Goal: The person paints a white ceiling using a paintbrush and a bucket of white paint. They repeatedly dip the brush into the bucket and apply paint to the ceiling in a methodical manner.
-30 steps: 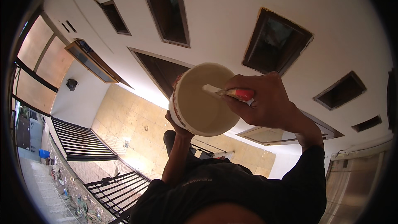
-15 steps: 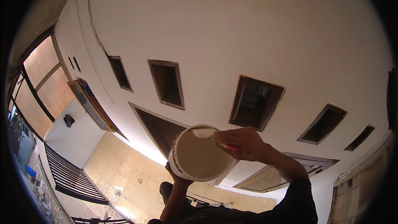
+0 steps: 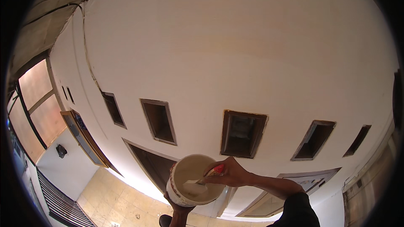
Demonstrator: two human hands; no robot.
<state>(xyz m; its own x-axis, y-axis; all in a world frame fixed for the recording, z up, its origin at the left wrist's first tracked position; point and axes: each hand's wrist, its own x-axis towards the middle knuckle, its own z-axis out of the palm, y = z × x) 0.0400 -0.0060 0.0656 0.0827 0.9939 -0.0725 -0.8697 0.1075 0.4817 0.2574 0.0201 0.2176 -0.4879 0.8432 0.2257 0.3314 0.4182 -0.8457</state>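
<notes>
Bucket, one: pale, round, opening toward the viewer, rust-brown marks on its outer side [image 3: 178, 196]; directly above the left hand [image 3: 180, 207] and to the left of the right hand. The left hand cups it from below, some fingers hidden behind it. Contents: pale, depth cannot be told. Likely stiff-walled, moderately heavy if well filled, and slick where wet; best taken from underneath with a spread palm, or by the rim.

Brush, one: flat, pale bristles, handle with red end [image 3: 217, 168]; bristles inside the bucket, down and left from the right hand [image 3: 229, 174], which pinches the handle. Probably light, with a firm handle and soft, yielding bristles; best held on the handle, clear of the wet end.

Wall, white [image 3: 261, 63]: beyond both hands. Window, small, dark, framed [image 3: 244, 134]: beyond and above the right hand. Floor, tan tiles [image 3: 111, 199]: left of the left hand, lower down.
</notes>
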